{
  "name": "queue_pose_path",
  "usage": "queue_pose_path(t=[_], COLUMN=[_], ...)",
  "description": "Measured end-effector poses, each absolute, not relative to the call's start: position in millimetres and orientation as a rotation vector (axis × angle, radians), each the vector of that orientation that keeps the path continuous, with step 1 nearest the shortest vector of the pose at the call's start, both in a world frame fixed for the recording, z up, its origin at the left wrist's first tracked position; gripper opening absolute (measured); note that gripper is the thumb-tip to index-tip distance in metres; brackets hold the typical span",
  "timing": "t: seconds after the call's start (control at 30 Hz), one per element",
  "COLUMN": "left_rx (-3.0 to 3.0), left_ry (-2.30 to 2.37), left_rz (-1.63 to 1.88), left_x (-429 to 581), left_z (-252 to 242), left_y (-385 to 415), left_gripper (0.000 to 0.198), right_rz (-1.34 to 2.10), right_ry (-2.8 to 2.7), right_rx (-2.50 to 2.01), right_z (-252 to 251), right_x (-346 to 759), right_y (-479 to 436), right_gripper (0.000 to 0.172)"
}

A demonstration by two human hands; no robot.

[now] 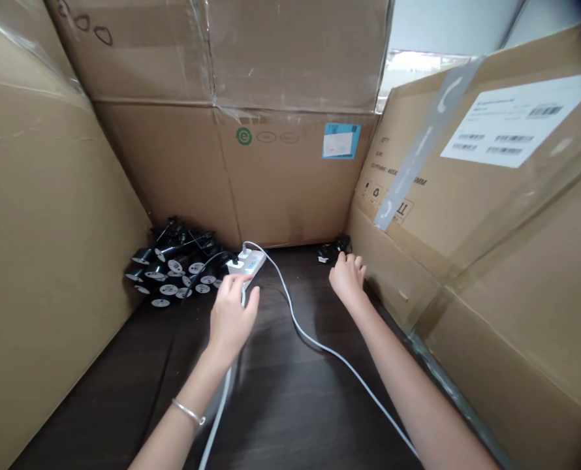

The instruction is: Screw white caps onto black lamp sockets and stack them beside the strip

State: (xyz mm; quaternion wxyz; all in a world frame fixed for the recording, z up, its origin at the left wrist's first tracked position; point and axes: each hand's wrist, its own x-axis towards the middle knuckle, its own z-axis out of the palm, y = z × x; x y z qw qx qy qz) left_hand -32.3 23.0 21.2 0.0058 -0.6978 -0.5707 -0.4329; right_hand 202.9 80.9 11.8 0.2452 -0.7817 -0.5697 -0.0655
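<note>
Left hand, fingers curled at the white power strip mid-frame (gripping? can't tell); right hand, fingers half-open, beside black plugs.

The left hand and right hand reach forward, palms down, fingers loosely curled.

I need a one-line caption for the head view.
Left hand by a white plastic power strip beside black cylindrical parts; right hand near a small black item.
</note>
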Motion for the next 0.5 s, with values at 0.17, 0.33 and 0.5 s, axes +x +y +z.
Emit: queue_pose_path(t=[0.17, 0.33, 0.5], left_rx=[-2.286, -2.299, -2.285], left_ry=[-1.849, -1.832, -1.736], left_rz=[-1.407, -1.452, -1.540], left_x=[-28, -29, -26], left_z=[1, 6, 12], left_y=[15, 6, 0], left_gripper=[0.021, 0.020, 0.020], right_rz=[-0.142, -0.096, 0.029], right_ry=[-1.598, -1.523, -1.364], right_rx=[-2.146, -1.987, -1.696], right_z=[-6, 1, 27], right_x=[216, 215, 206], right_y=[125, 133, 110], right_gripper=[0.024, 0.020, 0.029])
